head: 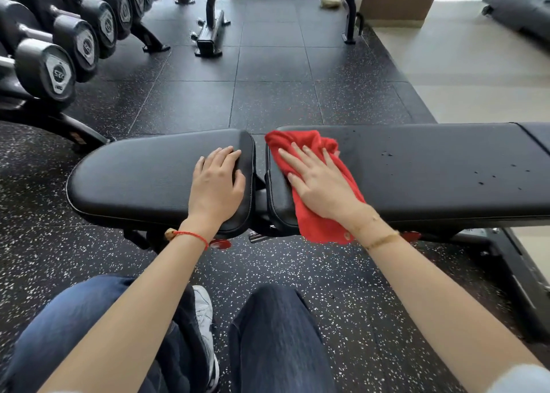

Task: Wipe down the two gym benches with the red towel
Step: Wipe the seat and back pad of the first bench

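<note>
Head view: crumpled red towel [315, 184] pressed flat under right hand [321, 184]

Both my bare forearms reach forward. My left hand [217, 181] lies palm down, fingers slightly bent. My right hand [320, 184] lies palm down, fingers straight and spread, pressing flat.

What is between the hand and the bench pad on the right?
The red towel. The right hand lies flat on it, pressing it onto the long bench pad, as the head view shows.
</note>
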